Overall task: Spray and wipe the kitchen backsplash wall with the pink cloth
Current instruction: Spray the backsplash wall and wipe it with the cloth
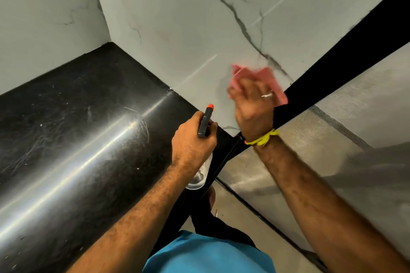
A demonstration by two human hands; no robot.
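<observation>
The backsplash wall [182, 29] is pale marble with dark grey veins. My right hand [253, 104] presses the pink cloth [269, 80] flat against the wall's lower part, near a black vertical edge. The hand is blurred, and it covers most of the cloth. My left hand [193, 142] grips a clear spray bottle [205, 126] with a dark grey head and an orange nozzle, held just left of the right wrist. The nozzle points up toward the wall.
A glossy black countertop [77, 128] runs from the corner toward me on the left. A black frame [346, 51] borders the wall on the right, with a grey mesh screen [332, 135] beyond it. The floor and my foot show below.
</observation>
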